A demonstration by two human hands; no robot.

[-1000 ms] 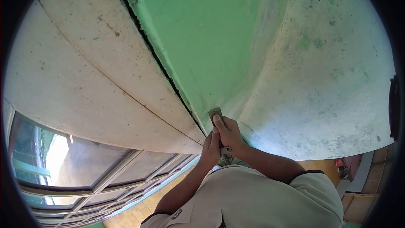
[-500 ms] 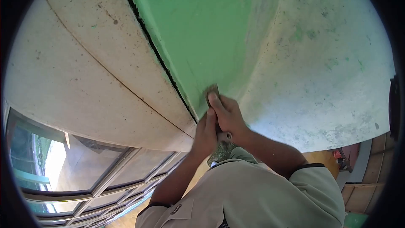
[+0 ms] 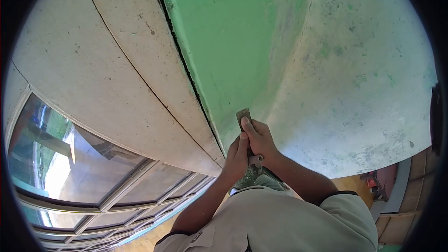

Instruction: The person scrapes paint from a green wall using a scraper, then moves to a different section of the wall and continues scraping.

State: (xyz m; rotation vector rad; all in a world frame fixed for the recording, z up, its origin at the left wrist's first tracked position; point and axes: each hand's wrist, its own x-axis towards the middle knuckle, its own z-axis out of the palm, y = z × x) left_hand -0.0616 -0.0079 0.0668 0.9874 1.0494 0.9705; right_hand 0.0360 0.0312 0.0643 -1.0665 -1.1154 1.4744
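Observation:
Both of my hands are wrapped round one scraper, a flat metal blade (image 3: 242, 113) on a tubular handle (image 3: 258, 158). My right hand (image 3: 261, 139) sits higher, its thumb laid along the base of the blade. Just below and to the left, my left hand (image 3: 237, 157) closes round the same tool, against the right hand. The blade's end overlaps the lower part of a green painted wall strip (image 3: 224, 42). Greyish worn patches run along the strip's right side. My fingers hide most of the handle, but its hollow end shows beneath the right hand.
A pale, stained wall face (image 3: 354, 88) adjoins the green strip on the right. Left of a dark gap (image 3: 184, 60) are beige panels (image 3: 112, 65) with a thin seam. Framed windows (image 3: 70, 154) curve along the lower left. Red and dark items (image 3: 372, 182) lie at the lower right.
Both hands and the scraper have moved down the wall towards my body and slightly right. The view has also turned a little, showing more window at left.

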